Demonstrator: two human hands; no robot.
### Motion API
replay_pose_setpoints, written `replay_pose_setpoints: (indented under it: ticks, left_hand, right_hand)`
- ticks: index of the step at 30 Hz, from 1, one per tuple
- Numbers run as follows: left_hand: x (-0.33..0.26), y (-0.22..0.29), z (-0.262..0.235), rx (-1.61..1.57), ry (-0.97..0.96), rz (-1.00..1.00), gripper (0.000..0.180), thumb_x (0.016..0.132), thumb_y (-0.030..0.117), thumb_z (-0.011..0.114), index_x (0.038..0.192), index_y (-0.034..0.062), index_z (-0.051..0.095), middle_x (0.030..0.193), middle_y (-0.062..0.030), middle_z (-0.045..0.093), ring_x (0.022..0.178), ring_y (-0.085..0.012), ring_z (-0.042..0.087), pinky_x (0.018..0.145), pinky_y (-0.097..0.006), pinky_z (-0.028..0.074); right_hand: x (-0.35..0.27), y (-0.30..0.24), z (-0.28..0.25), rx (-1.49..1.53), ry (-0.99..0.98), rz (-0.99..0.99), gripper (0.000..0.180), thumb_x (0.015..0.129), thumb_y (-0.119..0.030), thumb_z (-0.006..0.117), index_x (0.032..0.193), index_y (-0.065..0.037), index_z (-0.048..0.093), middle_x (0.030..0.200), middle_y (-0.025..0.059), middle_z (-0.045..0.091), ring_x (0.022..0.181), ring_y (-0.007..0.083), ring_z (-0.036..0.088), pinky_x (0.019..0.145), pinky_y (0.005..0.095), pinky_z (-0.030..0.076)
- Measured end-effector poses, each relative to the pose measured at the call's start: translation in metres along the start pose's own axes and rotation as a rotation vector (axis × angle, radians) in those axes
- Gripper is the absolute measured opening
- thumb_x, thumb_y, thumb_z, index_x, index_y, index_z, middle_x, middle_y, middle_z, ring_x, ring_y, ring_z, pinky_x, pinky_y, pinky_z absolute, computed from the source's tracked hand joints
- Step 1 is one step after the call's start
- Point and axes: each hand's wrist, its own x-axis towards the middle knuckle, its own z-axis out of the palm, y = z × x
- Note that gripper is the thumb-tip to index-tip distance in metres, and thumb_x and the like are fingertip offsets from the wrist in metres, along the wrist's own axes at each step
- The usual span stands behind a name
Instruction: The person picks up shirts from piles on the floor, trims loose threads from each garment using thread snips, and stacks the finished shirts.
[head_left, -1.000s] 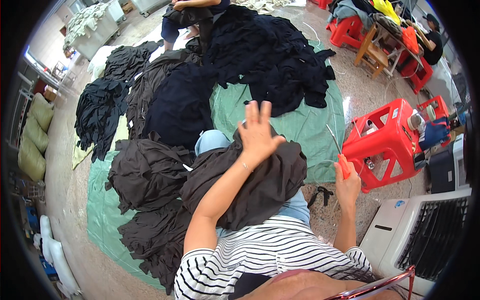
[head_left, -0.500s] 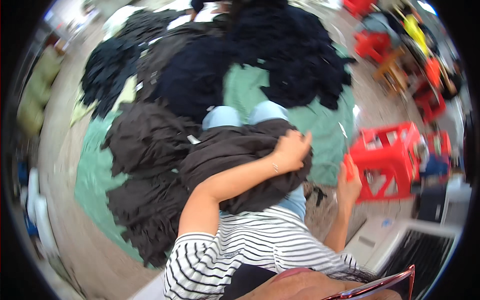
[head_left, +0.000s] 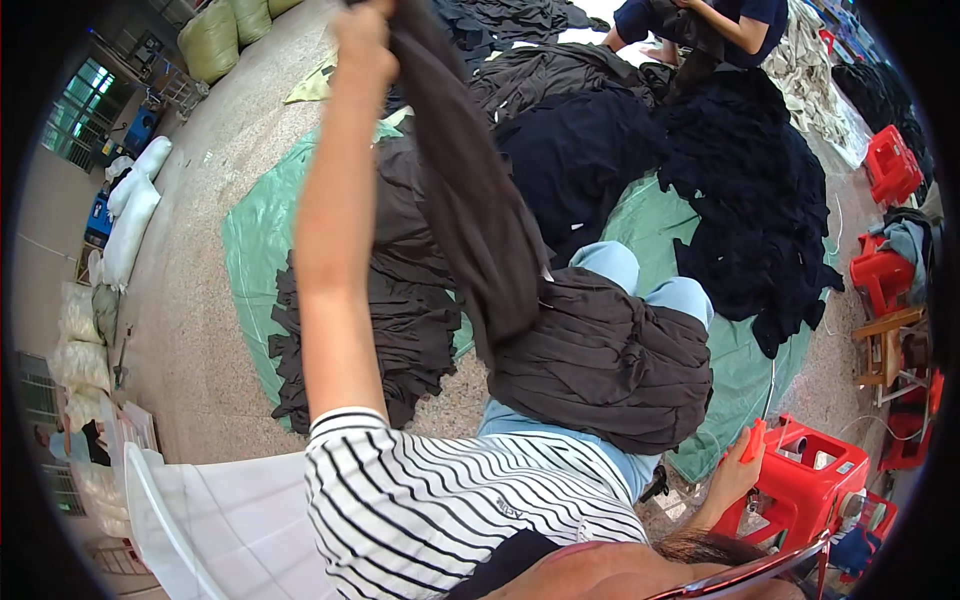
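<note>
My left hand (head_left: pixel 365 45) is raised at the upper left, its fingers closed on a dark brown garment (head_left: pixel 465 200). The cloth hangs stretched from the hand down to my lap, slightly blurred. Across my thighs lies a bunched heap of the same dark brown garments (head_left: pixel 610 360). Low on the right, my right hand (head_left: pixel 735 480) grips a red-handled tool (head_left: pixel 752 440) with a thin metal shaft pointing up; its exact kind does not show. That hand is beside a red plastic stool (head_left: pixel 810 475).
Brown garments (head_left: pixel 390 340) lie in piles on a green sheet (head_left: pixel 260 240). Navy garments (head_left: pixel 740 180) are heaped ahead and to the right. Another person (head_left: pixel 740 30) handles dark cloth at the far side. White sacks (head_left: pixel 130 225) line the left wall; a wooden stool (head_left: pixel 885 345) stands right.
My left hand has gone from the cloth on my lap up to the far left, lifting a brown garment with it. The right hand still holds the red-handled tool. The view has turned left.
</note>
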Motion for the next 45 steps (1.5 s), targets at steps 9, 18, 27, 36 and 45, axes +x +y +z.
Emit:
replay_pose_setpoints:
  ticks: [9,18,27,36,45]
  left_hand:
    - [0.008,0.185,-0.018,0.162,0.03,0.969,0.024,0.092,0.008,0.066,0.114,-0.0012,0.063,0.105,-0.0102,0.068,0.094,-0.024,0.064,0.083,-0.035,0.051]
    - [-0.064,-0.128,-0.093,0.809,-0.341,0.523,0.019,0.09,0.01,0.071,0.105,0.0013,0.063,0.094,-0.0021,0.063,0.085,-0.0105,0.058,0.079,-0.025,0.047]
    - [-0.337,-0.257,-0.029,0.829,-0.95,0.297,0.025,0.088,0.018,0.071,0.108,0.0029,0.067,0.122,-0.0132,0.062,0.115,-0.0319,0.056,0.101,-0.04,0.041]
    - [-0.435,-0.203,0.002,1.049,-1.391,0.444,0.064,0.077,0.049,0.078,0.122,0.0057,0.061,0.11,-0.0085,0.062,0.112,-0.029,0.054,0.112,-0.06,0.022]
    - [-0.457,-0.207,0.002,1.214,-1.453,0.403,0.088,0.075,0.057,0.077,0.139,0.0043,0.048,0.11,-0.0108,0.057,0.113,-0.0281,0.05,0.113,-0.064,0.014]
  right_hand:
    - [-0.002,-0.021,0.017,-0.009,-0.06,-0.092,0.037,0.097,-0.038,0.062,0.107,-0.003,0.063,0.073,0.0116,0.063,0.064,0.0226,0.061,0.06,0.0383,0.047]
    - [-0.01,-0.013,0.013,-0.079,0.028,-0.312,0.035,0.09,-0.017,0.07,0.12,-0.001,0.062,0.103,0.0163,0.062,0.096,0.0314,0.06,0.086,0.0383,0.048]
    - [-0.012,0.057,0.038,0.024,0.004,-0.068,0.041,0.088,-0.024,0.071,0.126,-0.014,0.061,0.088,0.0188,0.067,0.084,0.0382,0.066,0.075,0.043,0.051]
    - [0.064,0.144,0.146,0.197,-0.164,0.206,0.057,0.084,-0.035,0.075,0.129,-0.007,0.056,0.091,0.0149,0.07,0.074,0.0335,0.068,0.069,0.0431,0.051]
    - [0.079,0.104,0.105,0.646,-0.377,0.074,0.053,0.075,-0.005,0.075,0.126,-0.006,0.06,0.106,-0.0012,0.064,0.095,0.011,0.059,0.087,0.0275,0.047]
